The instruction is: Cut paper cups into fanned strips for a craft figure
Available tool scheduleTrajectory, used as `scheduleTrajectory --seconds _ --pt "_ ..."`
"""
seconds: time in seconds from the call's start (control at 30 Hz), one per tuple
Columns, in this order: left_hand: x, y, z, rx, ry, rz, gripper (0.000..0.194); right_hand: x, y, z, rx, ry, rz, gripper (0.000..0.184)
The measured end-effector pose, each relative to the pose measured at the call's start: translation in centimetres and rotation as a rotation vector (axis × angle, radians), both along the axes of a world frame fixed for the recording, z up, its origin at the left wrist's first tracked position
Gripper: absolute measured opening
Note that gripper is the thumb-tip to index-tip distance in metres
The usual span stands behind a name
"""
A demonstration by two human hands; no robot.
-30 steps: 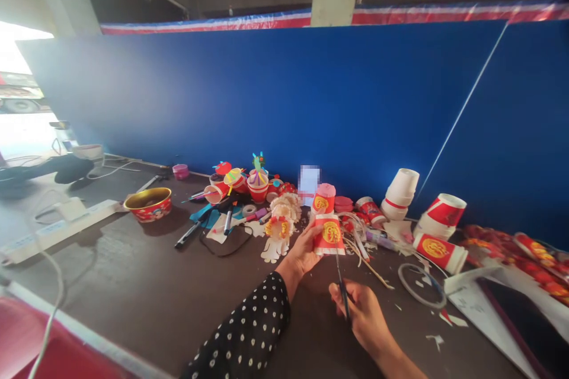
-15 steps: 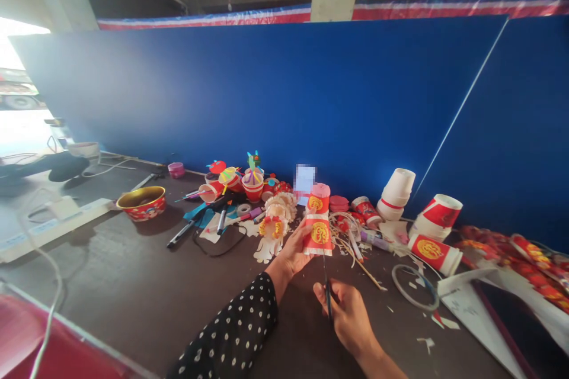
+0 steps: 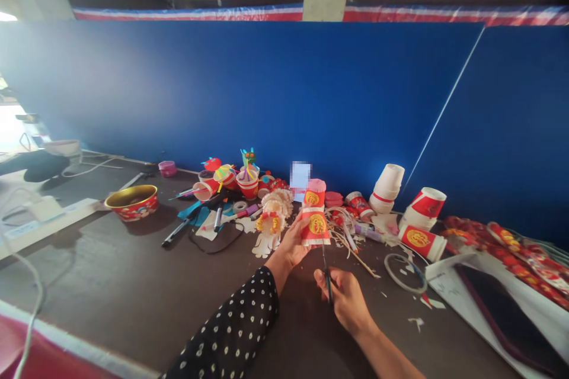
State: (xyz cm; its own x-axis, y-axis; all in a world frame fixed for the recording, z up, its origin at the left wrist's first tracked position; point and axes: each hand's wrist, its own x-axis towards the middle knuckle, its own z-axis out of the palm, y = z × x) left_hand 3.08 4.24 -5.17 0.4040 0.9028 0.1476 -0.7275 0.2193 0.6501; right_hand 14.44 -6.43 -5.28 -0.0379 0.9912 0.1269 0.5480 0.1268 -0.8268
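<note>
Pinching a red paper cup [image 3: 317, 225] at its left side, the grip of the left hand [image 3: 293, 244] is opened only as wide as the cup's wall requires. The cup is held above the counter [image 3: 133, 302], near its middle, with the pale rim turned downward. Scissors [image 3: 328, 285] are held in the right hand [image 3: 350, 303], whose grip is curled around the dark handles; the blades are pointed up at the cup's rim, and how far they are parted cannot be told. Just behind the held cup, a pink-topped cup [image 3: 315, 186] is seen; whether the two are joined cannot be told.

To the left, ruffled cut paper [image 3: 263, 244] is spread beside the left hand, and markers [image 3: 217, 219] are scattered farther off. A gold-lined bowl [image 3: 133, 206] is set toward the counter's left edge, near a power strip [image 3: 48, 228]. Decorated cups [image 3: 247, 185] are gathered along the far edge. To the right, white cups [image 3: 387, 188] are stacked upside down by that edge, a clear ring [image 3: 405, 272] is laid nearer, and a dark phone [image 3: 498, 308] is rested toward the near right corner.
</note>
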Motion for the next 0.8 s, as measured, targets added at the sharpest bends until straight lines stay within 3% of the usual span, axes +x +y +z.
scheduleTrajectory --seconds 0.8 --pt "0.03 -0.04 0.39 -0.055 0.045 0.029 0.059 -0.04 0.12 0.01 0.008 0.022 -0.014 0.049"
